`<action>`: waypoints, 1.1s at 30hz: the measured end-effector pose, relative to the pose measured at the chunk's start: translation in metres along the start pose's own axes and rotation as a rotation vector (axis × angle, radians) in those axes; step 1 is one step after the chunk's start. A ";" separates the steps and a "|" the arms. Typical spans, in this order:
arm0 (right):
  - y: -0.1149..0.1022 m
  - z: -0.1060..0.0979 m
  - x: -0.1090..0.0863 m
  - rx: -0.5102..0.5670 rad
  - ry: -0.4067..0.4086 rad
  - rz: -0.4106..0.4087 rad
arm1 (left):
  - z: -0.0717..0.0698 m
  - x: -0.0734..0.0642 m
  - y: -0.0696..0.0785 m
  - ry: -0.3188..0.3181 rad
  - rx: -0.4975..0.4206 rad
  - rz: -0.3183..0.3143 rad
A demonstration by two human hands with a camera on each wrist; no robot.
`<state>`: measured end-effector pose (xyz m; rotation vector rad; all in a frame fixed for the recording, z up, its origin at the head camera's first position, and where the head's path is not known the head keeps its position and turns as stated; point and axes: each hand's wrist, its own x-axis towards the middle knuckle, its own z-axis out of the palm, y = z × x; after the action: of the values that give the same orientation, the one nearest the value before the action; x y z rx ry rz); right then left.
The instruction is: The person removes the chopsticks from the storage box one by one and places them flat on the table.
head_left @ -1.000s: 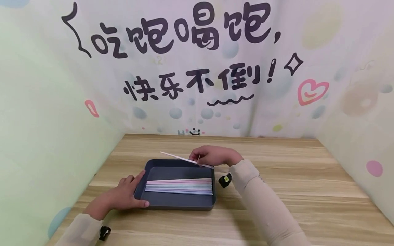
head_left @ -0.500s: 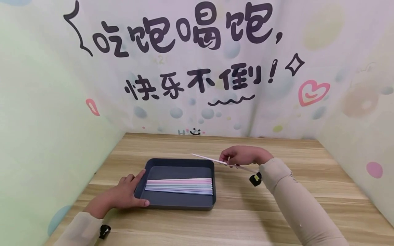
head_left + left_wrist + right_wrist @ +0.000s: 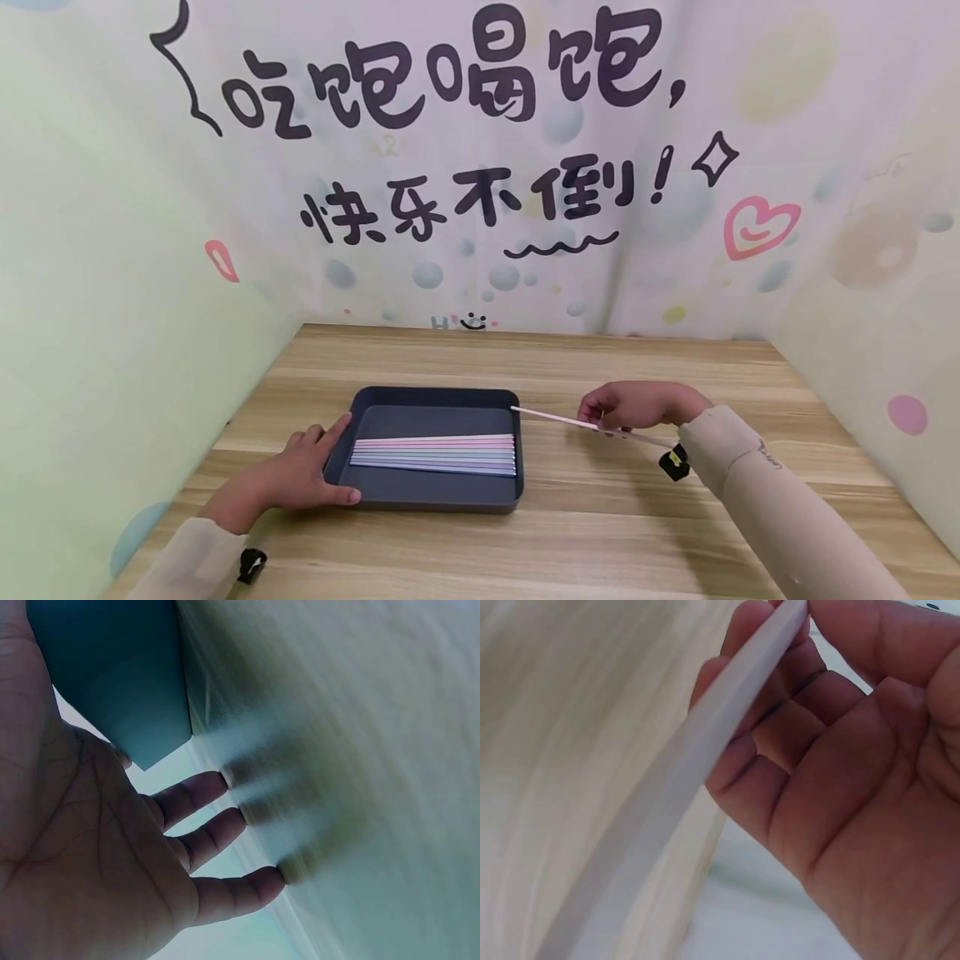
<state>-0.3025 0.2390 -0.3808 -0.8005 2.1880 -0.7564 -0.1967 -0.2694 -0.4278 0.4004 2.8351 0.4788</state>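
A dark grey rectangular tray [image 3: 427, 503] lies on the wooden table, with several pastel chopsticks [image 3: 435, 455] side by side in it, running from pink to blue-lilac. My left hand [image 3: 300, 472] is spread against the tray's left end, thumb over the near left corner and index finger along the left rim. Its other fingers [image 3: 216, 838] extend straight, tips down at the table. To the right of the tray, my right hand [image 3: 637, 406] pinches a single whitish chopstick [image 3: 551, 418] between thumb and fingertips. This chopstick slants above the table, its left end overlapping the tray's right rim.
The wooden table [image 3: 600, 542] runs back to a wall [image 3: 480, 275] printed with black characters and bubbles. Pale side walls [image 3: 892, 367] bound it left and right. A black device [image 3: 673, 463] is strapped at the right wrist, and another [image 3: 252, 565] at the left.
My right hand has carried the whitish chopstick from above the tray's back right part out to the right, then lower and nearer. The left hand and the tray have stayed in place.
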 end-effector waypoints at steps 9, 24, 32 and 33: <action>0.007 0.020 -0.022 -0.034 -0.009 0.002 | 0.001 0.000 -0.002 0.000 -0.002 0.013; 0.016 0.050 -0.035 -0.071 -0.028 -0.061 | 0.000 -0.001 -0.001 0.008 0.010 0.031; 0.016 0.058 -0.039 -0.085 -0.004 -0.092 | -0.001 -0.001 0.000 0.011 -0.002 0.022; 0.016 0.059 -0.040 -0.087 -0.001 -0.092 | -0.001 -0.001 0.000 0.012 -0.002 0.023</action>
<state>-0.2409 0.2613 -0.4118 -0.9506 2.2083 -0.7091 -0.1962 -0.2698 -0.4264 0.4321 2.8441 0.4907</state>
